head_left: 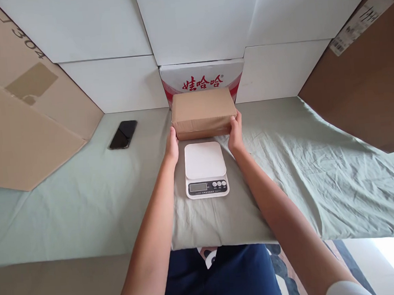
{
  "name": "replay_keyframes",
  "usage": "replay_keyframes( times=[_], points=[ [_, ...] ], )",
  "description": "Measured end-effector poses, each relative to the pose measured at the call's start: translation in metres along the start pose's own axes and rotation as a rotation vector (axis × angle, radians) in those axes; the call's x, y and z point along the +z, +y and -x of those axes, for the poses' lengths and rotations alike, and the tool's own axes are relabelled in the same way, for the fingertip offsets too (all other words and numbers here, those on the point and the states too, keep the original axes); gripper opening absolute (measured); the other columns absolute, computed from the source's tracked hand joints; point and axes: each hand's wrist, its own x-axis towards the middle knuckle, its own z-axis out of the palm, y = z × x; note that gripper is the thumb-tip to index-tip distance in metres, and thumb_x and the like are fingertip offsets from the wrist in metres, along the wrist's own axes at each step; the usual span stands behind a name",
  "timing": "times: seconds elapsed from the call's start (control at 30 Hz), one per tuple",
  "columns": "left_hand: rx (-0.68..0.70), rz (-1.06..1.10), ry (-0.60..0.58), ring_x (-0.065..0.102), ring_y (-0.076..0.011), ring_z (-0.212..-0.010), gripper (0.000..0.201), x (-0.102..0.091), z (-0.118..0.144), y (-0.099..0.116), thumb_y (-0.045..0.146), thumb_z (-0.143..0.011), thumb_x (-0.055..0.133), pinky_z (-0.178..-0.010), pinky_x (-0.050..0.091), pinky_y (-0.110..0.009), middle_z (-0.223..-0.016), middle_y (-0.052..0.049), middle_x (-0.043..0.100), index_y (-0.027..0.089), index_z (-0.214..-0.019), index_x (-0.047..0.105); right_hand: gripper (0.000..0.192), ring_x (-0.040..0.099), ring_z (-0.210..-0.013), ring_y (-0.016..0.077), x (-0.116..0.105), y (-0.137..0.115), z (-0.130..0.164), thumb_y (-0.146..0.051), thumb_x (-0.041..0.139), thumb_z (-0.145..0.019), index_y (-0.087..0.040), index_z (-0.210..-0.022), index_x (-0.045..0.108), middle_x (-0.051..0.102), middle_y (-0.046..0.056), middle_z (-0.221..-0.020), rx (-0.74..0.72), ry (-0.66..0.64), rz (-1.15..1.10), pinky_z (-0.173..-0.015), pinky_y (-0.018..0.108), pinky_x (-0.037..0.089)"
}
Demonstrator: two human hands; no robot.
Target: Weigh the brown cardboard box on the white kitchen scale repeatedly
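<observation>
Brown-paper parcel [203, 113] sits at centre frame, just behind the white kitchen scale [206, 169], gripped at its ends by the left hand [172, 146] and right hand [235, 133], fingers pressed flat against it. Black phone [123, 134] lies left on the green sheet [85, 197].

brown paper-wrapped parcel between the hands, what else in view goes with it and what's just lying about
In use:
- brown paper-wrapped rectangular parcel, gripped at its ends by left hand and right hand
- white digital kitchen scale, pan bare, just in front of it

Lying about:
- black smartphone
- red-and-white printed carton
- brown cardboard sheets
</observation>
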Motion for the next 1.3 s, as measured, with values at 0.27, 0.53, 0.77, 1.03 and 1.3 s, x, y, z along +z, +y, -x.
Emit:
replay_keyframes(
  times=[0.27, 0.53, 0.77, 1.03, 1.3],
  points=[
    [0.001, -0.024, -0.013, 0.044, -0.0279, -0.152, 0.061, -0.003, 0.002, 0.002, 0.073, -0.086, 0.059, -0.122, 0.040, -0.040, -0.144, -0.010, 0.067, 0.023, -0.118, 0.069, 0.050, 0.045, -0.146, 0.0244, -0.004, 0.015, 0.002, -0.054, 0.045, -0.092, -0.030, -0.136, 0.047, 0.054, 0.005, -0.148, 0.071, -0.039, -0.002, -0.128, 0.050, 0.031],
    [-0.034, -0.038, -0.010, 0.043, -0.0283, -0.153, 0.059, -0.007, 0.001, 0.005, 0.064, -0.087, 0.061, -0.126, 0.035, -0.045, -0.152, -0.008, 0.061, 0.025, -0.131, 0.067, 0.054, 0.043, -0.147, 0.0239, -0.008, 0.022, 0.000, -0.061, 0.042, -0.092, -0.033, -0.138, 0.045, 0.051, 0.003, -0.151, 0.090, -0.075, 0.044, -0.128, 0.052, 0.033],
    [-0.063, -0.077, 0.046, 0.023, -0.0218, -0.161, 0.066, -0.024, 0.001, 0.017, 0.069, -0.091, 0.051, -0.130, 0.024, -0.040, -0.171, 0.001, 0.031, 0.035, -0.147, 0.056, 0.066, 0.039, -0.154, 0.0207, -0.019, 0.033, -0.015, -0.068, 0.038, -0.089, -0.033, -0.146, 0.036, 0.042, 0.004, -0.162, 0.153, -0.053, 0.028, -0.129, 0.049, 0.032],
    [-0.050, -0.058, -0.060, 0.043, -0.0296, -0.153, 0.066, -0.014, 0.004, 0.010, 0.072, -0.085, 0.059, -0.126, 0.034, -0.048, -0.156, -0.009, 0.056, 0.026, -0.131, 0.067, 0.056, 0.044, -0.150, 0.0251, -0.017, 0.017, 0.003, -0.064, 0.045, -0.092, -0.032, -0.138, 0.050, 0.052, 0.002, -0.155, 0.129, -0.184, 0.091, -0.131, 0.051, 0.029],
    [0.042, -0.085, -0.126, 0.045, -0.0299, -0.151, 0.064, -0.009, 0.012, 0.042, 0.074, -0.089, 0.053, -0.124, 0.037, -0.047, -0.152, -0.008, 0.061, 0.028, -0.131, 0.066, 0.072, 0.038, -0.154, 0.0254, -0.015, -0.025, 0.012, -0.070, 0.045, -0.091, -0.035, -0.153, 0.033, 0.043, 0.002, -0.163, 0.015, -0.236, 0.090, -0.132, 0.050, 0.028]
  ],
)
